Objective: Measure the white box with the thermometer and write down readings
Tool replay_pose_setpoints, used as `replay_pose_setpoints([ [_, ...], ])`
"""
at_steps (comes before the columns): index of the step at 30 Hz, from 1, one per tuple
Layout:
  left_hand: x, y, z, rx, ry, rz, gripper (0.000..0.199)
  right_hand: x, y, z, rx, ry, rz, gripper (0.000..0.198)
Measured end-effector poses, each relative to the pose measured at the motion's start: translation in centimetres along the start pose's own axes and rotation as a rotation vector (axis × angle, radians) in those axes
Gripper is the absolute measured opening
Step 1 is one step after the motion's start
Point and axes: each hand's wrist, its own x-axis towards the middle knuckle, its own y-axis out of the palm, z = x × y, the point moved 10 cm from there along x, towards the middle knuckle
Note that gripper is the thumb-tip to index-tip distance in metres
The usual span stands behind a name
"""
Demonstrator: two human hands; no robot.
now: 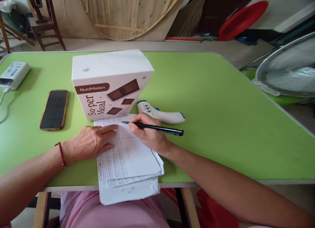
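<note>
My right hand (150, 131) grips a black pen (162, 128), its tip at the upper part of a handwritten sheet of paper (140, 159). Rows of dense writing fill the left side of that sheet; much of its right side is blank. My left hand (94, 141) lies flat on the written side with fingers stretched out. More papers (130, 190) lie beneath and stick out past the table's near edge. Just beyond the sheet stands a white box (110, 90) marked "NutriMotion Su-per Meal". Behind my right hand lies a white and blue infrared thermometer (164, 114).
A smartphone (54, 109) with a dark screen lies left of the box on the green table (221, 129). Farther left is a white power bank (14, 75) with a cable. A fan (292, 67) stands beyond the table's right edge.
</note>
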Motion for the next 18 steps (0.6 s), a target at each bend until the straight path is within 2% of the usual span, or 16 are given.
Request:
replay_pose_setpoints([
  [10, -0.1, 0.1, 0.0, 0.022, 0.014, -0.014, 0.028, -0.3, -1.3, 1.8, -0.054, -0.12, -0.062, 0.008],
  [13, 0.1, -0.7, 0.0, 0.014, 0.017, -0.058, 0.027, -0.5, -1.9, 2.5, -0.123, -0.159, -0.057, 0.004],
  [16, 0.2, -2.0, -1.4, -0.217, 0.032, -0.038, 0.026, -0.5, -1.9, 3.5, -0.183, -0.261, 0.009, 0.013],
  [18, -0.6, -1.9, -4.5, -0.559, 0.106, 0.101, 0.029, -0.5, -1.9, 4.3, -0.22, -0.363, 0.035, 0.015],
])
